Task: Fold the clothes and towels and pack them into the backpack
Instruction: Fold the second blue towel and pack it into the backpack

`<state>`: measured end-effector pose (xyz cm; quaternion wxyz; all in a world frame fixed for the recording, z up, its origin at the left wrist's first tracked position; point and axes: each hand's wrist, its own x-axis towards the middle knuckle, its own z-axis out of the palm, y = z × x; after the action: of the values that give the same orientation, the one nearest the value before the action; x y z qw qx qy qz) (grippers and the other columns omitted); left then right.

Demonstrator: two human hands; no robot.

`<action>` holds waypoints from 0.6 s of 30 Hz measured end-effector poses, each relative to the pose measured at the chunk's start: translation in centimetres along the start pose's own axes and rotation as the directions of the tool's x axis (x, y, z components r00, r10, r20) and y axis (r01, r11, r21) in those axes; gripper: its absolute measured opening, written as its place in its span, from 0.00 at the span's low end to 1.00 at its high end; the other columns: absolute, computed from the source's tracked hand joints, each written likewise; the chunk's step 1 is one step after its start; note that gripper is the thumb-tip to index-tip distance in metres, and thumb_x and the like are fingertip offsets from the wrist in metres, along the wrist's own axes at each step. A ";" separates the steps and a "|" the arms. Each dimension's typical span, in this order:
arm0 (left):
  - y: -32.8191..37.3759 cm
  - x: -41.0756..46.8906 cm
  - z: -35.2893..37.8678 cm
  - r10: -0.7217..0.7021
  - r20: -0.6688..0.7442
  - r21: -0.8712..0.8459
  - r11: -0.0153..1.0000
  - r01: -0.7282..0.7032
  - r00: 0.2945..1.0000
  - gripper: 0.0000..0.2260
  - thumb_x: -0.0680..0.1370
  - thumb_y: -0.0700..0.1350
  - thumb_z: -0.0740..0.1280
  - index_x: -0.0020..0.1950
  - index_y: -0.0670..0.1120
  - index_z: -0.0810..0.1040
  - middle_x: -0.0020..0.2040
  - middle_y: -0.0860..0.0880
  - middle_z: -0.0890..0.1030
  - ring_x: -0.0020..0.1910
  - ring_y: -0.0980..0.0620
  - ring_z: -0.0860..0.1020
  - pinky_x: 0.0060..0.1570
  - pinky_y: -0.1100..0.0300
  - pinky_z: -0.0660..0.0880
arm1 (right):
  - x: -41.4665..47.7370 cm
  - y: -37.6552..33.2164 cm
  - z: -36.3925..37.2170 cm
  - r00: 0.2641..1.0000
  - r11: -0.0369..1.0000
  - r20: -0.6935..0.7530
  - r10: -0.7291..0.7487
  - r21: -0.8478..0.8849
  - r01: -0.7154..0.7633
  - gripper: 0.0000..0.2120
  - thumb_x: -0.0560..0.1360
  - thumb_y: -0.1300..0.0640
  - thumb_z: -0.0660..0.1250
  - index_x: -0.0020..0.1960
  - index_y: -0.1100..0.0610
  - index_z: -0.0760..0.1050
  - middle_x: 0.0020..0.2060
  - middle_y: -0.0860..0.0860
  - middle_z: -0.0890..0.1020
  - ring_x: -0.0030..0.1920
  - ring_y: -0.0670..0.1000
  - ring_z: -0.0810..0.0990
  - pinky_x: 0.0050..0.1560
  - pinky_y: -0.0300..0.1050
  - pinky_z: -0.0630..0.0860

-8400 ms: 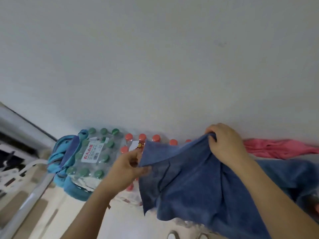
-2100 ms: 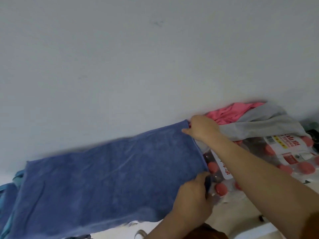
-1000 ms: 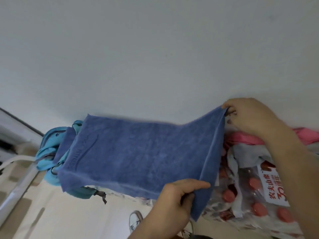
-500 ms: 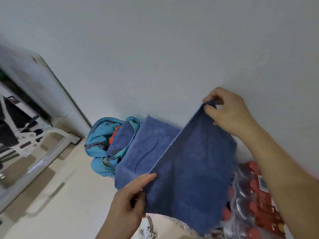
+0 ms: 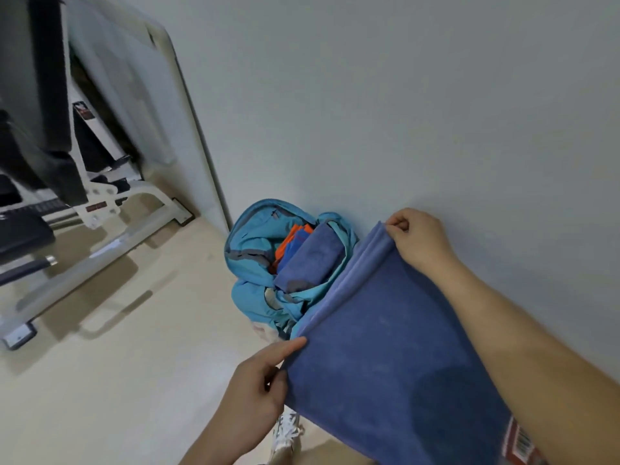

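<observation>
- Head view: the blue towel (image 5: pixel 385 357) hangs doubled just right of the open backpack (image 5: pixel 248 236), which stands against the wall (image 5: pixel 402 95).
- The left hand (image 5: pixel 258 380) pinches the towel's near corner and the right hand (image 5: pixel 416 236) its far corner.
- The towel looks soft, light and floppy, so the corners seem the best hold.

Place: a workout room; home or small gym, I can't tell which.
Machine: white steel exercise frame (image 5: pixel 100 253) with black pads, at the left.
Floor: bare beige floor (image 5: pixel 117 380).
Wall: plain pale wall (image 5: pixel 369 95), with a tall framed panel (image 5: pixel 134 78) against it.
</observation>
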<state>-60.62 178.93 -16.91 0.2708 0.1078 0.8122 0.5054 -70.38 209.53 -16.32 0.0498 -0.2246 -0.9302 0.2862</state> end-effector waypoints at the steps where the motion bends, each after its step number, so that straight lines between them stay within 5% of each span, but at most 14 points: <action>1: -0.3 0.3 -0.2 -0.016 0.004 -0.003 1.000 0.016 1.000 0.28 0.73 0.26 0.57 0.58 0.57 0.77 0.31 0.68 0.78 0.34 0.68 0.75 0.37 0.76 0.68 | 0.3 0.2 0.5 0.999 1.000 0.036 0.012 -0.007 -0.012 0.07 0.76 0.61 0.66 0.52 0.60 0.80 0.50 0.57 0.83 0.53 0.56 0.80 0.50 0.35 0.67; 3: -1.0 0.8 -0.5 -0.041 0.011 -0.008 0.999 0.041 0.999 0.28 0.74 0.26 0.57 0.57 0.58 0.77 0.32 0.68 0.78 0.36 0.70 0.75 0.38 0.77 0.67 | 0.7 0.3 1.2 0.995 0.999 0.097 0.016 -0.032 -0.013 0.10 0.76 0.61 0.66 0.55 0.61 0.81 0.54 0.57 0.83 0.56 0.56 0.79 0.57 0.39 0.69; 9: -1.6 1.8 -0.9 -0.087 0.053 -0.076 0.993 0.091 0.995 0.25 0.74 0.26 0.57 0.57 0.52 0.79 0.31 0.55 0.76 0.34 0.69 0.75 0.38 0.77 0.67 | 1.3 -0.4 2.1 0.997 0.995 0.080 -0.009 -0.094 0.016 0.05 0.77 0.62 0.63 0.50 0.61 0.76 0.45 0.56 0.81 0.45 0.55 0.76 0.48 0.42 0.69; 14: -2.9 2.8 -0.4 -0.067 0.087 0.028 0.998 0.064 0.994 0.27 0.75 0.29 0.58 0.57 0.61 0.76 0.35 0.72 0.77 0.35 0.71 0.74 0.39 0.77 0.66 | 0.9 -0.3 3.3 0.993 0.950 0.071 -0.095 -0.293 0.111 0.06 0.79 0.62 0.58 0.50 0.62 0.73 0.49 0.60 0.76 0.48 0.61 0.75 0.47 0.51 0.68; 18: -4.5 3.5 0.1 -0.080 0.100 0.092 0.993 0.071 0.992 0.29 0.73 0.33 0.57 0.58 0.69 0.69 0.50 0.67 0.78 0.34 0.61 0.76 0.39 0.67 0.73 | 0.8 -0.5 3.8 0.994 0.931 0.063 -0.087 -0.350 0.104 0.07 0.80 0.62 0.56 0.52 0.63 0.72 0.49 0.61 0.77 0.49 0.62 0.75 0.43 0.48 0.64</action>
<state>-63.05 178.45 -22.05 0.3265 0.1150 0.8221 0.4521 -72.08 207.61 -19.24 0.0008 -0.1775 -0.9771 0.1171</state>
